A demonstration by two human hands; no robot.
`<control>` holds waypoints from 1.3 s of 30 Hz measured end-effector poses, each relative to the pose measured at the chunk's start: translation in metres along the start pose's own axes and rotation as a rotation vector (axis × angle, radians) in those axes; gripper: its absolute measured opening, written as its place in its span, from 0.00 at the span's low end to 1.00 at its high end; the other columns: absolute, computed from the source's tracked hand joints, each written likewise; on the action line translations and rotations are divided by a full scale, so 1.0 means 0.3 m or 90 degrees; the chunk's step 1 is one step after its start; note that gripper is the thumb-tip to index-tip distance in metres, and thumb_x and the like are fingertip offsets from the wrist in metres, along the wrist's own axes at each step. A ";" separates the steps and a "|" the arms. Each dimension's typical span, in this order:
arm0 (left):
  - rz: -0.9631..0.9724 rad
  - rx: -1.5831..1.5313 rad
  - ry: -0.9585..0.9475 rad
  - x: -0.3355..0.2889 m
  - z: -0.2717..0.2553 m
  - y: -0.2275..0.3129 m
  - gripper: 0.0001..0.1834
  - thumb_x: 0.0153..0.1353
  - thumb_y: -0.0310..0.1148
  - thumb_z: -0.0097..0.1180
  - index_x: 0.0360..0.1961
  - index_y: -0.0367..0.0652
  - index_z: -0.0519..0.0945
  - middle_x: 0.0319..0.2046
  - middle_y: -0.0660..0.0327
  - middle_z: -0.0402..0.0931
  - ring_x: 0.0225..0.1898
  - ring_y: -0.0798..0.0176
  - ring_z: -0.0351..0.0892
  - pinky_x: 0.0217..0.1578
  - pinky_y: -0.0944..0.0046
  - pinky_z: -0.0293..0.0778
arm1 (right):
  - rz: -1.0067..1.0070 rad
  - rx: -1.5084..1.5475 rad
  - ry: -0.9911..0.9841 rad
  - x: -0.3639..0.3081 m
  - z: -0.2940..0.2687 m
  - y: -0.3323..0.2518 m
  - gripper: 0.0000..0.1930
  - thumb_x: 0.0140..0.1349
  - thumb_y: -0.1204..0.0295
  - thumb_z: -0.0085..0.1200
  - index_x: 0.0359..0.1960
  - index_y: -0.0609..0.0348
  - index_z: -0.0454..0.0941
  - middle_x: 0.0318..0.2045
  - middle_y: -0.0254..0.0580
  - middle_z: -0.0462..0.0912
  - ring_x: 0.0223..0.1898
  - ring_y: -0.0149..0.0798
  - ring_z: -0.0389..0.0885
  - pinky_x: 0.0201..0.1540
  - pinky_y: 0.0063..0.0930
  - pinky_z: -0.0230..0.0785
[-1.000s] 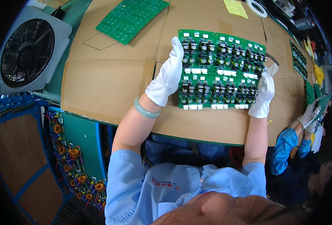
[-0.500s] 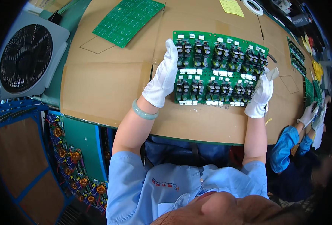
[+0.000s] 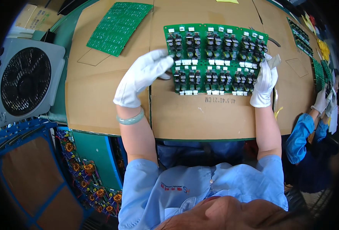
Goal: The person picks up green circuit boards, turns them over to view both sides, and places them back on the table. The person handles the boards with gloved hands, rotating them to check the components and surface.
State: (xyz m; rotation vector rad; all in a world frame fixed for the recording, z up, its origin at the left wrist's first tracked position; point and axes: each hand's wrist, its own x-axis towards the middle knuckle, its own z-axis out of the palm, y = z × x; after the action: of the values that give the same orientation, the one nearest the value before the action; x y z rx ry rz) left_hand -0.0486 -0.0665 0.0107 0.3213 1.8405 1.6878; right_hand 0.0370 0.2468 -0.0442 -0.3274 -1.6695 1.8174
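Observation:
A green circuit board panel (image 3: 200, 61) crowded with black parts and white connectors lies in front of me. My left hand (image 3: 140, 76), in a white glove, is at its left edge with the fingers extended and partly bent toward the board. Something dark grey (image 3: 164, 76) shows beneath those fingers; its kind is unclear. At the panel's right edge, my gloved right hand (image 3: 265, 82) is closed, resting against the board. A small flat pale piece (image 3: 275, 61) sticks out from its fingers.
A bare green board panel (image 3: 119, 27) lies far left on the cardboard-covered table (image 3: 200, 122). A grey fan (image 3: 27, 76) stands left of it. Boards with copper coils (image 3: 89, 168) are racked below left. Another person's gloved hands (image 3: 325, 101) handle boards at right.
My left hand has drawn back from lying flat along the panel's left edge, its fingers now bent toward it. My right hand stays at the right edge with the pale piece. The view has shifted.

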 end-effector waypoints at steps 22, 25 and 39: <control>-0.031 0.079 -0.040 -0.016 0.048 0.012 0.21 0.55 0.37 0.59 0.46 0.35 0.71 0.35 0.63 0.75 0.33 0.71 0.74 0.33 0.70 0.71 | -0.218 -0.273 -0.068 0.013 0.021 -0.063 0.07 0.60 0.70 0.48 0.32 0.61 0.74 0.26 0.44 0.76 0.28 0.40 0.76 0.34 0.31 0.68; -0.024 0.032 -0.064 0.005 0.054 -0.005 0.26 0.55 0.36 0.62 0.52 0.36 0.69 0.40 0.62 0.75 0.35 0.70 0.75 0.33 0.70 0.73 | -0.160 -0.196 -0.084 0.022 0.012 -0.045 0.08 0.59 0.70 0.47 0.28 0.61 0.74 0.24 0.42 0.75 0.25 0.38 0.73 0.30 0.28 0.65; 0.041 -0.036 -0.036 -0.014 -0.019 -0.019 0.38 0.53 0.37 0.63 0.59 0.29 0.60 0.48 0.53 0.70 0.43 0.67 0.71 0.39 0.69 0.71 | -0.196 -0.153 -0.087 0.021 0.021 -0.052 0.07 0.61 0.72 0.48 0.28 0.64 0.73 0.23 0.45 0.74 0.23 0.40 0.72 0.28 0.30 0.63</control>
State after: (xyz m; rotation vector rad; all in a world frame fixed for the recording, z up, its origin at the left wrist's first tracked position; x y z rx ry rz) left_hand -0.0473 -0.0745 0.0063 0.4051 1.7554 1.7527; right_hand 0.0330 0.2452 -0.0266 -0.0424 -1.9197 1.4442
